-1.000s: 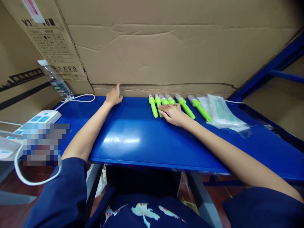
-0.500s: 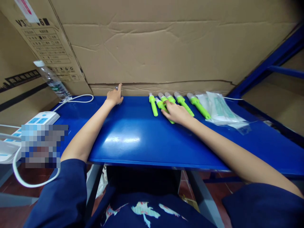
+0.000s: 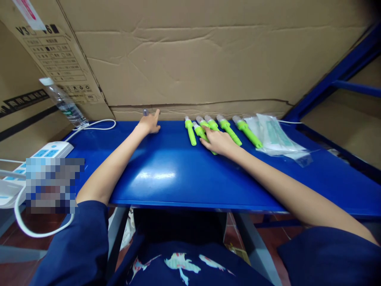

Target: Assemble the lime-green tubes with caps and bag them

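My left hand (image 3: 149, 122) is at the table's back edge, index finger stretched out and thumb apart, with nothing visible in its grasp. Just behind it shows the top of a small clear, purplish thing (image 3: 145, 112), mostly hidden. My right hand (image 3: 218, 142) lies over a bright green stick with a pale tip (image 3: 200, 132), fingers and thumb closed around its middle. Similar green sticks with pale translucent tips lie beside it: one to the left (image 3: 191, 133), others behind and to the right, including one (image 3: 229, 129) and a farther one (image 3: 248, 133).
Clear plastic packets (image 3: 275, 137) lie right of the sticks on the blue table (image 3: 166, 159). A cardboard sheet (image 3: 190, 67) rises behind the table. A water bottle (image 3: 67, 107), a white power strip (image 3: 55, 149) and a white cable (image 3: 108, 121) are on the left.
My left hand has shifted slightly right and down, so the small clear thing shows behind it. My right hand stays on the same green stick.
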A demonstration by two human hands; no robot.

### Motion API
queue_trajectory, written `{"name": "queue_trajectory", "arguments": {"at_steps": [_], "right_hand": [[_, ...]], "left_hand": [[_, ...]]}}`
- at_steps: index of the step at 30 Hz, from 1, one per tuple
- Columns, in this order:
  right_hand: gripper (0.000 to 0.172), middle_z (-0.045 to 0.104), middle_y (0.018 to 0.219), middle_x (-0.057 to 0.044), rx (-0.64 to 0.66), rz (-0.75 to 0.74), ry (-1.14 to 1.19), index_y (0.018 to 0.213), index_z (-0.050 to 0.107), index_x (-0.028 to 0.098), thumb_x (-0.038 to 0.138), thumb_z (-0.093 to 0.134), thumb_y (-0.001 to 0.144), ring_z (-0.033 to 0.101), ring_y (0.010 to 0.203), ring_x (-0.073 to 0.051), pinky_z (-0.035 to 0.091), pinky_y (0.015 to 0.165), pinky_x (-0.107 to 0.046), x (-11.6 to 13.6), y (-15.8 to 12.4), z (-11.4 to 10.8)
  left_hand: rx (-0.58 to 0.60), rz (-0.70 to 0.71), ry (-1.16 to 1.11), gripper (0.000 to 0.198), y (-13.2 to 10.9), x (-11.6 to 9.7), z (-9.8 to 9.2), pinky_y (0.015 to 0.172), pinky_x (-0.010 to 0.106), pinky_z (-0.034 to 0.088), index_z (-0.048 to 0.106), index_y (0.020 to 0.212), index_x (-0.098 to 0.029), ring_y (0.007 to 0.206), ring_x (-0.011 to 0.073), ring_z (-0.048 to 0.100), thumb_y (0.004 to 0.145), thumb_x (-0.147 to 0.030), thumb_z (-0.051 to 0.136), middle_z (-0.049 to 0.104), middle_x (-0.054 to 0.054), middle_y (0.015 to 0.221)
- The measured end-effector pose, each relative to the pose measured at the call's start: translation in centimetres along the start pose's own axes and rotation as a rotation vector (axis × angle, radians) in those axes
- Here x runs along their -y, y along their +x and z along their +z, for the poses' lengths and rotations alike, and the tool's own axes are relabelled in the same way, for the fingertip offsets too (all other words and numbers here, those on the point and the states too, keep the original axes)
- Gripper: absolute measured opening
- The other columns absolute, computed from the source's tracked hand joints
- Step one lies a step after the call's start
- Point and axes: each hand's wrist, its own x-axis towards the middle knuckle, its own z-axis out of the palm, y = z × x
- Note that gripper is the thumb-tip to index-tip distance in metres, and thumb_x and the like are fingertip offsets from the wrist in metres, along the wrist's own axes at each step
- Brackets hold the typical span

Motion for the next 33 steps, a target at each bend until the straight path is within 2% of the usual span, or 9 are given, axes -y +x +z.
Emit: {"name": "queue_trajectory", "arguments": {"at_steps": [6,9,13,16,20,27,33], "right_hand": [[0.059,0.067,0.130,-0.021,0.002,-0.013,0.004,0.154,0.041,0.011,0.041,0.037,0.102,0.067,0.114,-0.038,0.055,0.088,-0.047,-0.2,0.1,0.1],[0.059,0.068,0.129,-0.021,0.002,-0.013,0.014,0.153,0.042,0.012,0.041,0.038,0.102,0.067,0.114,-0.038,0.055,0.088,-0.046,-0.2,0.2,0.2],[0.059,0.068,0.128,-0.021,0.006,-0.007,0.020,0.153,0.042,0.012,0.041,0.037,0.101,0.067,0.114,-0.038,0.054,0.089,-0.045,-0.2,0.1,0.1],[0.065,0.068,0.129,-0.021,0.014,-0.007,0.014,0.157,0.037,0.011,0.042,0.038,0.100,0.066,0.115,-0.038,0.054,0.089,-0.046,-0.2,0.1,-0.1],[0.073,0.071,0.122,-0.021,0.088,-0.004,-0.015,0.162,0.028,0.010,0.040,0.043,0.096,0.067,0.114,-0.039,0.053,0.087,-0.046,-0.4,0.2,-0.4],[0.072,0.073,0.119,-0.019,0.061,-0.008,-0.011,0.160,0.033,0.013,0.038,0.047,0.093,0.070,0.109,-0.039,0.053,0.082,-0.044,-0.7,0.3,-0.4],[0.079,0.072,0.119,-0.022,0.137,-0.034,-0.057,0.162,0.025,0.010,0.039,0.047,0.092,0.069,0.109,-0.040,0.051,0.084,-0.046,-0.9,0.2,-0.9]], "left_hand": [[-0.011,0.151,-0.044,0.077,-0.2,-1.9,0.5,0.096,0.038,0.050,0.023,0.156,-0.012,0.115,0.0335,0.067,0.091,-0.037,0.054,0.061,0.024,0.133],[-0.028,0.235,-0.076,0.077,-0.1,-2.6,0.9,0.096,0.034,0.050,0.025,0.155,-0.011,0.117,0.0311,0.065,0.088,-0.034,0.055,0.060,0.022,0.134],[-0.038,0.378,-0.176,0.069,-0.2,-3.1,1.0,0.098,0.033,0.049,0.035,0.146,-0.012,0.119,0.0288,0.063,0.083,-0.028,0.056,0.060,0.019,0.133],[-0.013,0.442,-0.241,0.067,-0.4,-3.1,0.7,0.098,0.032,0.048,0.037,0.143,-0.011,0.116,0.0263,0.063,0.080,-0.024,0.057,0.061,0.017,0.130],[0.026,0.466,-0.313,0.068,-0.6,-2.9,0.2,0.100,0.031,0.046,0.038,0.142,-0.012,0.119,0.0252,0.061,0.079,-0.023,0.057,0.059,0.017,0.134],[0.030,0.448,-0.379,0.064,0.0,-2.1,0.5,0.097,0.031,0.047,0.045,0.140,-0.017,0.115,0.0249,0.063,0.078,-0.026,0.061,0.063,0.014,0.130],[0.029,0.428,-0.391,0.061,1.3,-0.7,1.1,0.090,0.029,0.048,0.053,0.134,-0.021,0.104,0.0227,0.066,0.076,-0.036,0.068,0.069,0.008,0.120]]}}
